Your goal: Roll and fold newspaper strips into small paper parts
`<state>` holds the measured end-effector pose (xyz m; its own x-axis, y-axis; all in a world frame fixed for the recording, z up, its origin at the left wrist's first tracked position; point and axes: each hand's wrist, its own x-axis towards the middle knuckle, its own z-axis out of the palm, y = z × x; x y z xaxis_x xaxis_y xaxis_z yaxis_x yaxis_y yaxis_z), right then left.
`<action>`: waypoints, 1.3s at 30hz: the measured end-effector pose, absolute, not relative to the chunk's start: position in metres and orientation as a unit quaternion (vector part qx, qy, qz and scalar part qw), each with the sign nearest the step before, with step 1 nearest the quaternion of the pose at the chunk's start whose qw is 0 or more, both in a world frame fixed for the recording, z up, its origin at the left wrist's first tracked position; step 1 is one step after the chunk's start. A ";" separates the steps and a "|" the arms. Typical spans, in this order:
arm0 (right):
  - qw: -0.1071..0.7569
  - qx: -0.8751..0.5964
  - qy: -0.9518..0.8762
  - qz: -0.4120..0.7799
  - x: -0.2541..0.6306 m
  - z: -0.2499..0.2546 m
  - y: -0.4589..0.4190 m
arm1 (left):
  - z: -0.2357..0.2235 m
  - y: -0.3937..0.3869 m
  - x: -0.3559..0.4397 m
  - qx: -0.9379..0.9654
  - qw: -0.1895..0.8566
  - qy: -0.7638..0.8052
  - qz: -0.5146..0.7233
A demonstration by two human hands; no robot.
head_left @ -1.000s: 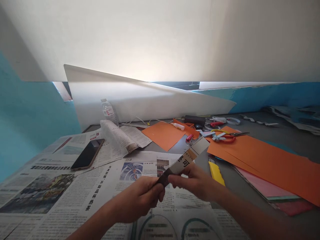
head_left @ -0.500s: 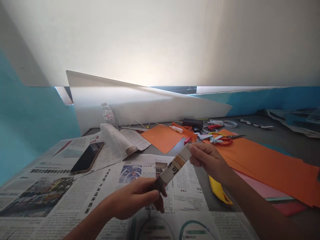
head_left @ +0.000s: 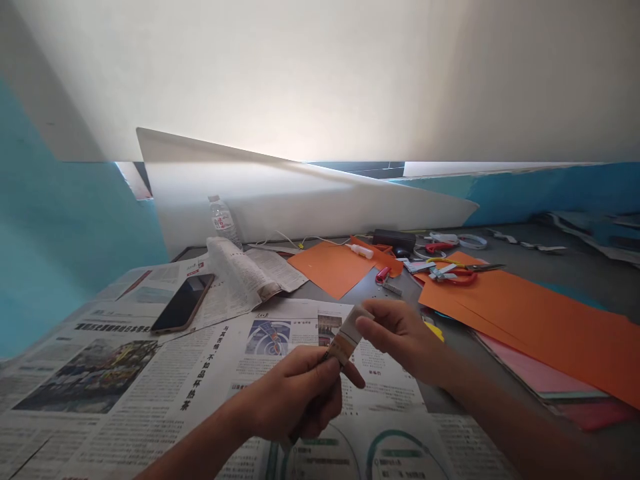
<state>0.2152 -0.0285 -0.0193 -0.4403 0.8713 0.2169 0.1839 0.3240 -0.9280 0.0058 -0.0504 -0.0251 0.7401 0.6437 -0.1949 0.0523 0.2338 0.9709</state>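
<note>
At left, a dark-screened phone (head_left: 183, 304) lies on newspaper (head_left: 120, 427); at lower centre, the left hand (head_left: 295, 390) is clamped on a printed strip (head_left: 345, 341), which slants up and right from its fingers to the right hand (head_left: 407, 337), whose thumb touches the upper end, its grip unclear; at right, scissors (head_left: 463, 276) lie on orange paper (head_left: 530, 320)

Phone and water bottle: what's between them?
Newspaper, its curled-up part nearest the bottle; the head view shows it.
</note>
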 end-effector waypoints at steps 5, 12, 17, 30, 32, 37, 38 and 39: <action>0.353 -0.333 -0.709 0.512 0.204 -0.022 -0.035 | -0.024 -0.053 0.006 0.593 0.733 0.284 0.174; 0.382 -0.389 -0.706 0.453 0.197 -0.024 -0.036 | -0.022 -0.056 0.014 0.625 0.674 0.347 0.187; 0.398 -0.396 -0.669 0.488 0.200 -0.024 -0.035 | -0.025 -0.053 0.017 0.608 0.678 0.351 0.217; 0.335 -0.329 -0.840 0.273 0.227 0.001 -0.042 | -0.035 -0.045 0.004 0.460 0.830 0.237 0.207; 0.334 -0.304 -0.855 0.254 0.228 0.001 -0.042 | -0.033 -0.044 0.002 0.468 0.833 0.235 0.181; 0.347 -0.275 -0.867 0.229 0.226 -0.008 -0.042 | -0.030 -0.043 0.001 0.506 0.803 0.286 0.129; 0.346 -0.274 -0.867 0.230 0.225 -0.010 -0.042 | -0.030 -0.043 0.001 0.522 0.788 0.298 0.133; 0.344 -0.276 -0.867 0.233 0.224 -0.012 -0.042 | -0.029 -0.044 0.002 0.544 0.767 0.310 0.137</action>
